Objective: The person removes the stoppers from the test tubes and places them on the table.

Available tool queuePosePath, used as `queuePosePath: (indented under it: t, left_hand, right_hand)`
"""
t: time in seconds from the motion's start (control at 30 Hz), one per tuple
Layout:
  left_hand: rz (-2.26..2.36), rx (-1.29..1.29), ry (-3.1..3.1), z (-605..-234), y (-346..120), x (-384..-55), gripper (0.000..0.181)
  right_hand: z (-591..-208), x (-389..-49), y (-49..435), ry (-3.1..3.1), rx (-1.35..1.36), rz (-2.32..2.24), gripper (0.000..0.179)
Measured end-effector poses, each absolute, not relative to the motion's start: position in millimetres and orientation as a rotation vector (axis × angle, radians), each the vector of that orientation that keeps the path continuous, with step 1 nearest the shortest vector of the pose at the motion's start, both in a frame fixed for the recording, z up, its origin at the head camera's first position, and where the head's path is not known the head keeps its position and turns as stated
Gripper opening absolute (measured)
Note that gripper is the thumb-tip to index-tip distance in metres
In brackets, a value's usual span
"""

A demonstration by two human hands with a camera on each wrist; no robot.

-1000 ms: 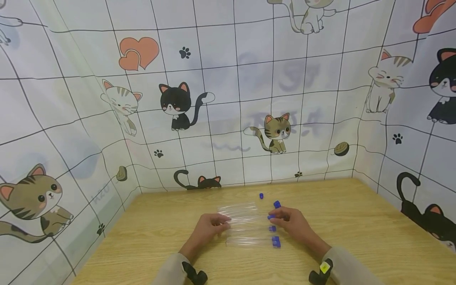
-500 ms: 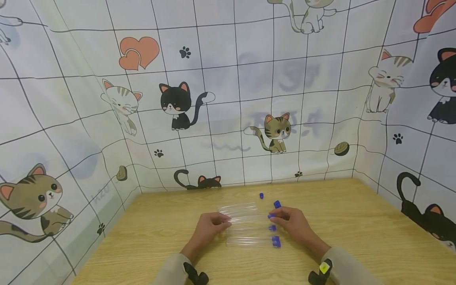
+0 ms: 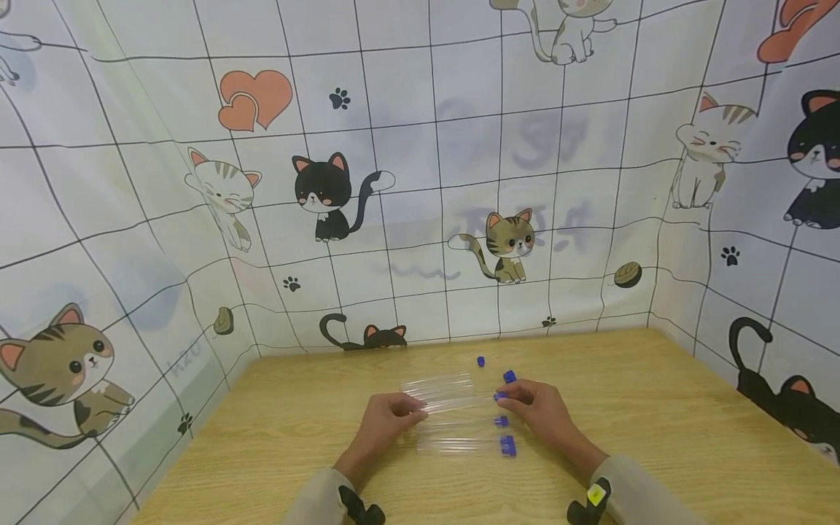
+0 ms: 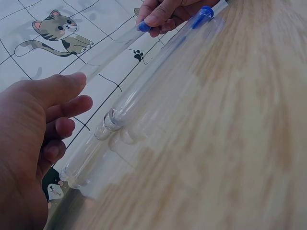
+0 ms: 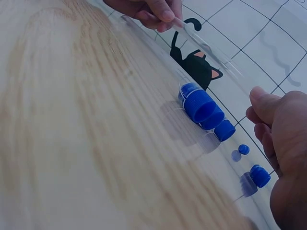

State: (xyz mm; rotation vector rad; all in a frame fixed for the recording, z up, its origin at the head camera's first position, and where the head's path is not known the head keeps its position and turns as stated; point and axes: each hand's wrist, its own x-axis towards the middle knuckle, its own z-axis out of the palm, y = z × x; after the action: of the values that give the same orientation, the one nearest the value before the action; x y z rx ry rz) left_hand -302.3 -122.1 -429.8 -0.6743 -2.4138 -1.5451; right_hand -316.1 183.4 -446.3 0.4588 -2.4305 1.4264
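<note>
My left hand (image 3: 382, 424) pinches one end of a clear test tube (image 4: 111, 51) between thumb and fingers. At the tube's other end, my right hand (image 3: 541, 414) pinches a blue cap (image 4: 143, 27). Both wrist views show this tube held above the table, stretching from hand to hand. Below it, more clear test tubes (image 3: 453, 445) lie side by side on the wood. Those nearest me have blue caps (image 3: 508, 445) at their right ends. The right fingers partly cover the pinched cap.
Two loose spots of blue lie farther back: a small cap (image 3: 481, 362) and a blue cap or group of caps (image 3: 510, 376). The wooden table (image 3: 289, 437) ends at a cat-patterned cloth wall (image 3: 407, 219), with similar cloth on both sides.
The left hand has shifted very slightly right, and the cap in the right hand sits a touch higher in the view. The tubes on the table have stayed put.
</note>
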Motion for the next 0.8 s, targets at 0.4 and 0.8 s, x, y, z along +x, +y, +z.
queuePosePath:
  t: [0.4, 0.8]
  left_hand:
    - [-1.582, -0.697, -2.411, -415, -120, -289, 0.016]
    - [-1.598, -0.680, -2.420, -447, -126, -316, 0.016]
  right_hand:
    - [-446, -315, 181, -2.388, 0.476, 1.365, 0.014]
    - [-445, -314, 182, -2.411, 0.461, 1.356, 0.012]
